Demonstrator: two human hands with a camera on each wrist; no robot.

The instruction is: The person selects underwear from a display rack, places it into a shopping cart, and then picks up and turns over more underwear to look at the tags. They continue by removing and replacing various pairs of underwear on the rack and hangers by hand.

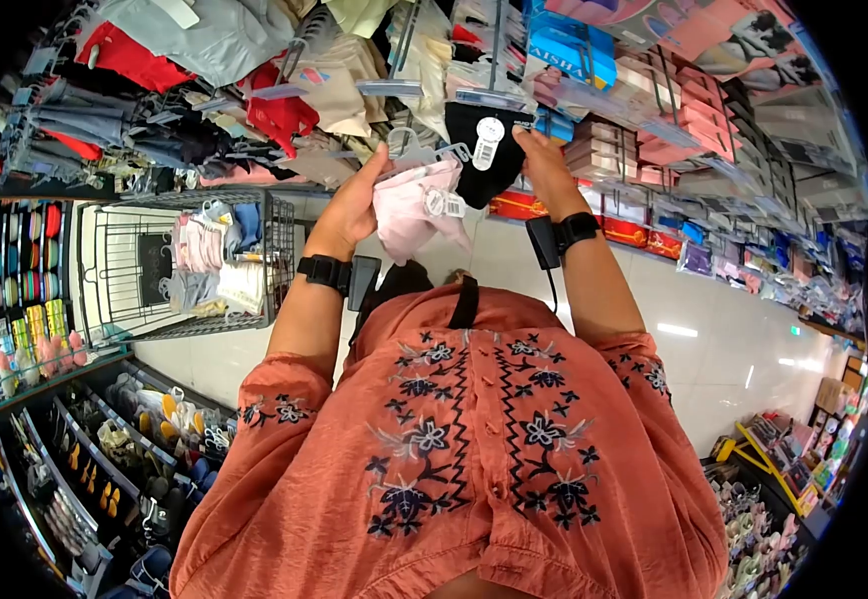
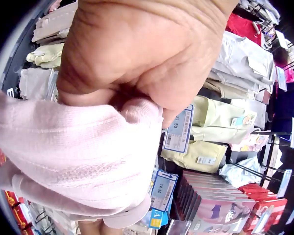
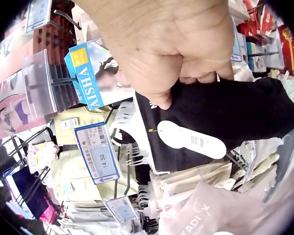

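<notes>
My left hand (image 1: 352, 207) grips a pair of pale pink underpants (image 1: 406, 217) by its upper edge, beside a clear plastic hanger (image 1: 422, 153). In the left wrist view the ribbed pink cloth (image 2: 73, 154) spreads below the hand, and my fingertips are hidden. To the right, my right hand (image 1: 548, 172) pinches a pair of black underpants (image 1: 472, 178) near the waistband. A white tag (image 3: 193, 140) with a barcode hangs on the black cloth, close by the thumb. Both garments are in front of the rack, the pink one lower and nearer my body.
Hanging garments (image 1: 354, 85) and pink boxes (image 1: 698, 115) fill the rack ahead. A blue box (image 1: 572, 50) stands above the right hand. Price labels (image 3: 98, 152) stick out from the hooks. On the left stands a wire shopping cart (image 1: 124, 265) with clothes inside.
</notes>
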